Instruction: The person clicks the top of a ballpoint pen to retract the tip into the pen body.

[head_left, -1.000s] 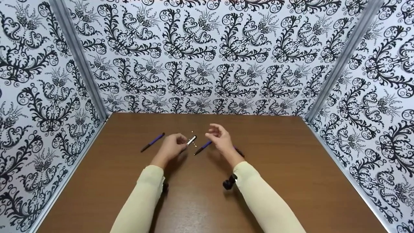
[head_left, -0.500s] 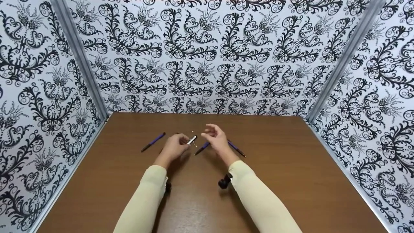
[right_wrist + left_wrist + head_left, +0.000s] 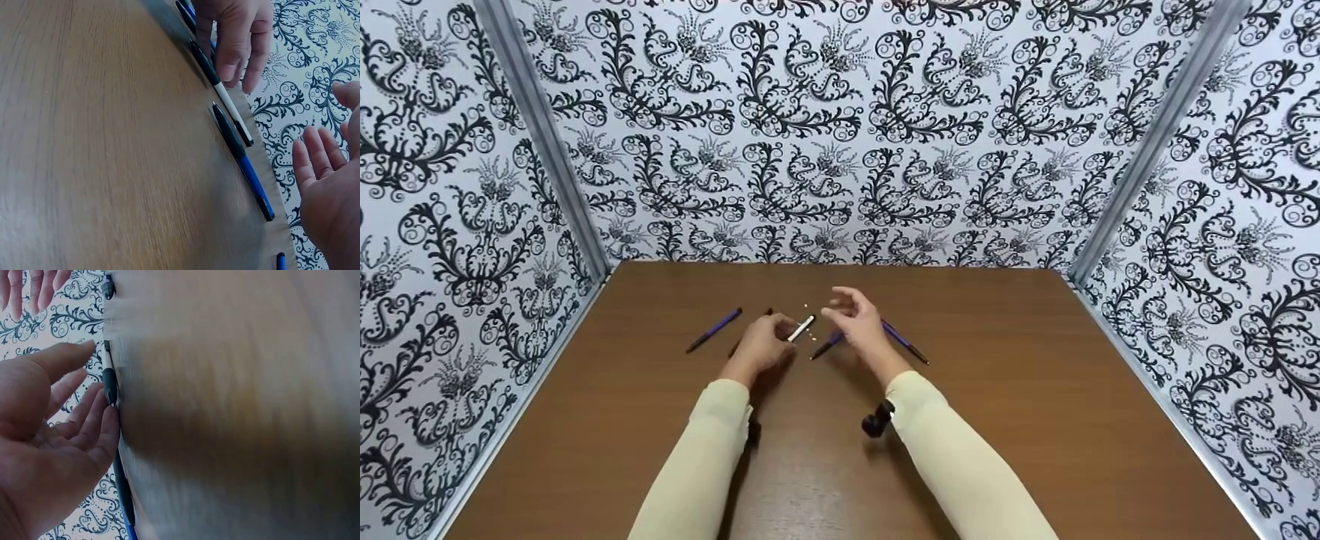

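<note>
My left hand (image 3: 761, 341) is low over the table beside a white pen (image 3: 802, 328) with black ends. In the right wrist view its fingers hang loosely at the white pen (image 3: 226, 101), which lies on the table; whether they touch it I cannot tell. My right hand (image 3: 862, 322) hovers with relaxed, parted fingers and holds nothing. It partly covers a blue pen (image 3: 826, 346) with a dark grip. Another blue pen (image 3: 906, 342) lies to its right, slanting the other way. Behind my left hand, a mostly hidden pen (image 3: 769, 311) shows its dark end.
A blue pen (image 3: 715, 330) lies farther left on the brown wooden table (image 3: 825, 465). Small bright specks surround the white pen's far end. Black-and-white patterned walls (image 3: 840, 150) enclose the back and sides. A small black device (image 3: 876, 420) is on my right wrist.
My left hand has shifted slightly right, uncovering the end of the pen behind it. My right hand has moved left, exposing more of the blue pen on the right.
</note>
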A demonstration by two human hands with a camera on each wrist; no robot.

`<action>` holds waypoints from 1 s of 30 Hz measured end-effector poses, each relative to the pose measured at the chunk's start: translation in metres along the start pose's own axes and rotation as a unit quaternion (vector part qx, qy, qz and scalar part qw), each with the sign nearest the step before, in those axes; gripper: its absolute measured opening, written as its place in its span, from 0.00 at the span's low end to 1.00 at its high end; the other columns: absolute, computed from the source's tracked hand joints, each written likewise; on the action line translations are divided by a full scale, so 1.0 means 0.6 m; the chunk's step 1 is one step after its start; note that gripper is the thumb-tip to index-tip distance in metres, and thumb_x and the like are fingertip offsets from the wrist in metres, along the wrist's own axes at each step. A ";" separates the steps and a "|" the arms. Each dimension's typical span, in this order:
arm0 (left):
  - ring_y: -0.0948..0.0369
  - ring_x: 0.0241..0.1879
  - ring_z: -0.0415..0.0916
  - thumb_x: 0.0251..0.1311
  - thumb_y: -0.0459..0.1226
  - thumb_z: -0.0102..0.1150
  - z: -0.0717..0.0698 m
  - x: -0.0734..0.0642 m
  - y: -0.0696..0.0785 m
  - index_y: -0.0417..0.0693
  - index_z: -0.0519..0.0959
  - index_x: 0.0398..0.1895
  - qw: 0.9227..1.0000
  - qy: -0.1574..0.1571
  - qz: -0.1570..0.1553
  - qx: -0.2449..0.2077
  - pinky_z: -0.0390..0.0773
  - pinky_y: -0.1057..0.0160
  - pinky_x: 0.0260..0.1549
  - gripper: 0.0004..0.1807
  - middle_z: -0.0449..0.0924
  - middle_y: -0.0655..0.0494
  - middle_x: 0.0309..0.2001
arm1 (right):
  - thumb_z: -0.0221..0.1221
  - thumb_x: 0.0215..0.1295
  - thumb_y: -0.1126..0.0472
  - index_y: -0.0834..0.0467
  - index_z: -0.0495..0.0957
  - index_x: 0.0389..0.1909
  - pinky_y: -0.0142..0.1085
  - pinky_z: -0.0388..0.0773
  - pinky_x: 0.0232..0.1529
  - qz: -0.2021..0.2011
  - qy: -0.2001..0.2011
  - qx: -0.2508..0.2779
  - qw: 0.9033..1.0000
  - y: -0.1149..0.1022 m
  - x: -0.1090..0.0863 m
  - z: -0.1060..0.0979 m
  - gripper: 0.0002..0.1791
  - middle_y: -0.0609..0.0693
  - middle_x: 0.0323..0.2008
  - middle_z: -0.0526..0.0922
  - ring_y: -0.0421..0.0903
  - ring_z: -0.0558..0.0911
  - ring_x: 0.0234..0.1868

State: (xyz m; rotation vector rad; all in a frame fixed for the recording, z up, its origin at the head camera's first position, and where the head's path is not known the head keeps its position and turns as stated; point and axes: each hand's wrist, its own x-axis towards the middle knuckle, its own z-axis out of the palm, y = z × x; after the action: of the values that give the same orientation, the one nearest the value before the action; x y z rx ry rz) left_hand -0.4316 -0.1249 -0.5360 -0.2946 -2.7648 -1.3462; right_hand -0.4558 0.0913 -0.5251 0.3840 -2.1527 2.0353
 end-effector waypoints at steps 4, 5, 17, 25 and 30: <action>0.45 0.56 0.84 0.64 0.24 0.73 -0.001 0.001 -0.002 0.36 0.85 0.61 1.000 -0.005 -0.012 0.014 0.81 0.44 0.61 0.21 0.88 0.41 0.54 | 0.72 0.70 0.69 0.65 0.80 0.67 0.32 0.82 0.48 0.004 0.000 -0.002 1.000 -0.001 0.001 -0.002 0.25 0.72 0.58 0.83 0.50 0.85 0.51; 0.46 0.55 0.84 0.65 0.24 0.73 -0.001 0.001 -0.003 0.36 0.85 0.61 1.000 -0.007 -0.017 0.017 0.82 0.45 0.61 0.21 0.88 0.41 0.54 | 0.72 0.71 0.69 0.65 0.80 0.67 0.32 0.82 0.48 0.005 0.000 -0.001 1.000 -0.001 0.000 -0.002 0.25 0.72 0.58 0.83 0.51 0.85 0.51; 0.44 0.55 0.84 0.65 0.25 0.72 0.000 0.002 0.006 0.37 0.88 0.57 0.995 0.006 -0.027 0.092 0.82 0.43 0.60 0.17 0.89 0.42 0.52 | 0.72 0.70 0.70 0.66 0.79 0.67 0.48 0.87 0.54 0.006 -0.004 0.001 1.000 0.001 0.001 -0.007 0.26 0.73 0.59 0.82 0.51 0.85 0.51; 0.45 0.51 0.86 0.65 0.25 0.70 -0.002 0.001 0.006 0.40 0.91 0.53 0.993 0.018 -0.018 0.118 0.84 0.43 0.57 0.14 0.90 0.44 0.48 | 0.71 0.70 0.70 0.67 0.79 0.67 0.54 0.86 0.55 0.005 -0.001 0.012 1.000 0.003 -0.002 -0.008 0.25 0.74 0.58 0.81 0.48 0.84 0.48; 0.47 0.51 0.86 0.64 0.26 0.69 0.002 0.010 -0.012 0.43 0.92 0.53 0.994 0.019 -0.003 0.105 0.85 0.45 0.56 0.15 0.91 0.47 0.48 | 0.71 0.70 0.71 0.67 0.79 0.66 0.50 0.87 0.55 0.009 0.003 0.020 1.000 0.004 -0.004 -0.009 0.25 0.73 0.57 0.82 0.49 0.85 0.48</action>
State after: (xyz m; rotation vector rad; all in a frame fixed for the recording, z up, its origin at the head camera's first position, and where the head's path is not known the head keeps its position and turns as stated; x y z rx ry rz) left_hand -0.4388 -0.1275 -0.5418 -0.2460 -2.8438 -1.0378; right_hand -0.4546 0.0968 -0.5278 0.3635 -2.1224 2.0892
